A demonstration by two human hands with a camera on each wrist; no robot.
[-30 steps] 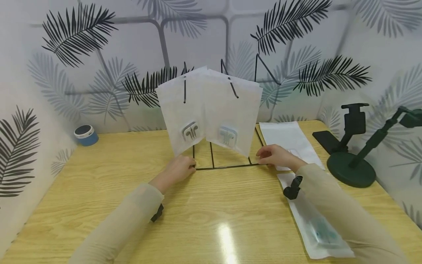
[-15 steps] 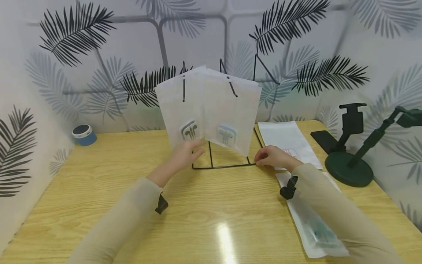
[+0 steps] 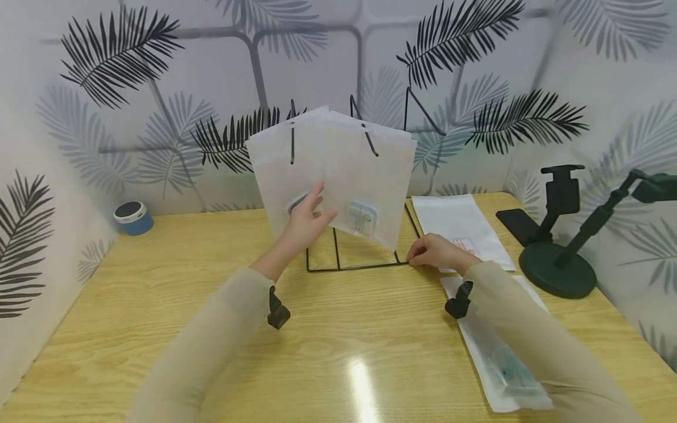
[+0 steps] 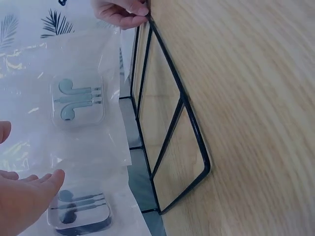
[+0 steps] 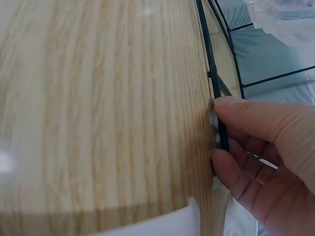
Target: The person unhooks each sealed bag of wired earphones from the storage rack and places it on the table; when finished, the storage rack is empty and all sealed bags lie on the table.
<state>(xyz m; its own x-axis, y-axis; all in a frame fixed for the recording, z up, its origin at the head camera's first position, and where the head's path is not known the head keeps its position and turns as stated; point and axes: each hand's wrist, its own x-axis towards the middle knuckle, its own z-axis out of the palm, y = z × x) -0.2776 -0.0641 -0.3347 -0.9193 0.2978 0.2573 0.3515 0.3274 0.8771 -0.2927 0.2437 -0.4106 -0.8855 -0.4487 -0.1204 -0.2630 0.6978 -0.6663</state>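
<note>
A black wire rack [image 3: 365, 268] stands on the wooden table, with hooks bearing two groups of white translucent bags. The left bag [image 3: 275, 176] shows a case of dark-looking earphones [image 4: 78, 209], partly behind my left hand in the head view. In the right bag [image 3: 378, 188] is a case of pale earphones [image 3: 362, 218]. My left hand [image 3: 305, 220] is raised in front of the left bag, fingers spread, holding nothing. My right hand [image 3: 439, 252] pinches the right end of the rack's front base bar [image 5: 222, 132] between thumb and fingers.
One white bag [image 3: 449, 211] lies at the back right, another [image 3: 478, 311] under my right forearm. A phone stand [image 3: 557, 270] and a flat black object [image 3: 515, 226] are at the right. A blue round container [image 3: 134, 220] sits at the back left.
My left hand has let go of the rack's front left corner and risen up and right to the hanging bags. My right hand has stayed at the rack's base bar.
</note>
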